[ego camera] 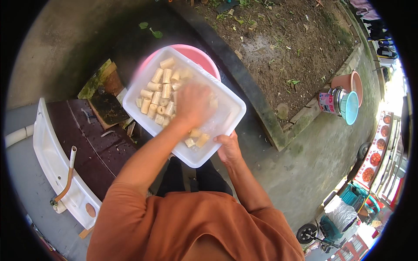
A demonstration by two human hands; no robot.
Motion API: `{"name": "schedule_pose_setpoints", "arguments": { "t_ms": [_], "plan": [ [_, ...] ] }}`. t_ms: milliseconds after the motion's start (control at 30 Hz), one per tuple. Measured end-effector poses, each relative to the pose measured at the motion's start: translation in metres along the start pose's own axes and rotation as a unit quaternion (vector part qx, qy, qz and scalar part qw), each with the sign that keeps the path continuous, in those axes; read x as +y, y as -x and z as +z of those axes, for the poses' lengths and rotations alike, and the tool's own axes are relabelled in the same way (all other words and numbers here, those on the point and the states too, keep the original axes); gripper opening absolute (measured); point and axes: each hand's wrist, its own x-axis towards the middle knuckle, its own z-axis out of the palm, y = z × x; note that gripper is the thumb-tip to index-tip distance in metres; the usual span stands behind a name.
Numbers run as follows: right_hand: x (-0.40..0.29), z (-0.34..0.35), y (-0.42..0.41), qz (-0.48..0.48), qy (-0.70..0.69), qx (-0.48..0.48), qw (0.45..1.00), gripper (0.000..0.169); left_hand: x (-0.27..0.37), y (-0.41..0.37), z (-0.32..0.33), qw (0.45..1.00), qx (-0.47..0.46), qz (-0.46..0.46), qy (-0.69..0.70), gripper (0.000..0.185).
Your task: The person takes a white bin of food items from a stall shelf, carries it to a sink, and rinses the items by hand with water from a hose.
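A white plastic tub point(233, 101) is held tilted in front of me. Short pale-yellow cylindrical pieces point(156, 86) are heaped toward its far left side, a few with a hole showing in the end. A few more pieces point(201, 140) lie in the near corner. My left hand point(196, 102) is over the pieces inside the tub, blurred by motion, so its fingers and any grip are not clear. With its thumb over the near right rim, my right hand point(229, 148) grips the tub. Partly hidden beneath the tub is a pink basin point(199, 58).
A low concrete curb point(241, 75) borders a soil bed point(294, 42) ahead and right. A white ceramic basin point(55, 156) with a pipe lies left, beside a dark board point(88, 137) and bricks point(112, 80). Buckets point(356, 86) and a turquoise basin point(350, 107) stand right.
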Motion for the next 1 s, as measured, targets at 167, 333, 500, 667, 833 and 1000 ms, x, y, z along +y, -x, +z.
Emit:
{"name": "schedule_pose_setpoints", "arguments": {
  "t_ms": [167, 333, 500, 667, 833, 1000],
  "plan": [
    [-0.014, 0.006, 0.006, 0.005, 0.01, 0.0, 1.0, 0.062, -0.026, 0.024, 0.003, 0.96, -0.195, 0.181, -0.09, 0.05],
    [-0.019, 0.0, 0.006, -0.008, 0.012, 0.007, 1.0, 0.065, -0.059, 0.013, -0.028, 0.995, -0.085, -0.052, -0.016, 0.087],
    [-0.015, 0.001, 0.0, -0.015, -0.002, -0.006, 1.0, 0.068, -0.031, 0.031, -0.007, 0.986, -0.149, 0.013, -0.076, 0.089],
    [-0.029, -0.007, 0.013, -0.014, 0.012, -0.007, 1.0, 0.07, -0.059, 0.011, -0.034, 0.972, -0.136, 0.101, -0.162, 0.072],
    [-0.016, -0.011, 0.005, -0.016, 0.006, 0.023, 1.0, 0.07, -0.054, 0.022, -0.002, 0.986, -0.158, 0.042, -0.044, 0.077],
    [-0.022, -0.028, 0.008, -0.028, 0.005, 0.017, 0.999, 0.071, -0.084, 0.022, -0.031, 0.982, -0.189, 0.005, -0.009, 0.086]
  ]
}}
